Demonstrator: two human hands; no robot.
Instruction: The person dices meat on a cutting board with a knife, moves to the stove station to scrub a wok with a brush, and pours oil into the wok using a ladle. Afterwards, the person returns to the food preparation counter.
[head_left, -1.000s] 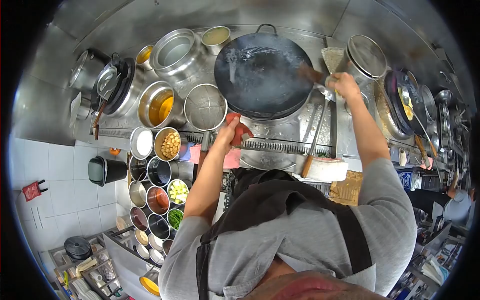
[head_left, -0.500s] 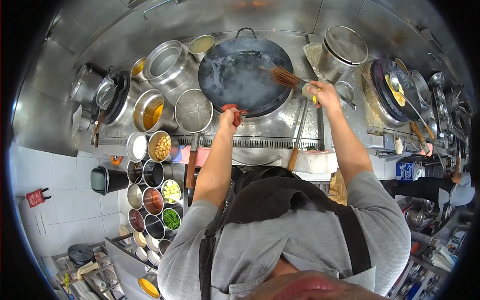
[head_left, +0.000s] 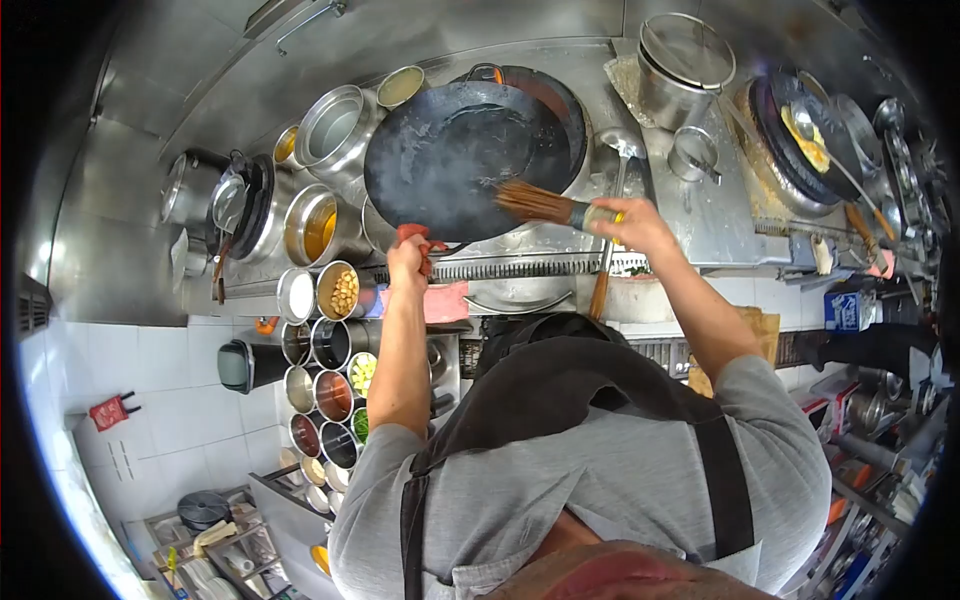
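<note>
A large black wok (head_left: 455,160) sits off-centre over the burner and tilts to the left, steam rising from it. My left hand (head_left: 405,258) is closed on its near handle through a red cloth (head_left: 420,243). A bamboo wok brush (head_left: 540,204) is gripped in my right hand (head_left: 635,226), its bristle tips over the wok's right inner side. Whether the bristles touch the metal I cannot tell. Orange glow from the burner (head_left: 560,95) shows behind the wok's far right edge. A ladle (head_left: 622,145) lies just right of the wok.
Pots (head_left: 335,125) of liquid stand left of the wok, one with orange oil (head_left: 318,228). Several ingredient tins (head_left: 332,395) fill the near left. A strainer-topped pot (head_left: 685,65) and a small metal pot (head_left: 693,155) stand right. Another wok (head_left: 815,150) is farther right, near a co-worker (head_left: 880,345).
The wok has shifted left and tilted, uncovering part of the burner and hiding most of the strainer. My right hand has brought the brush left and a little lower.
</note>
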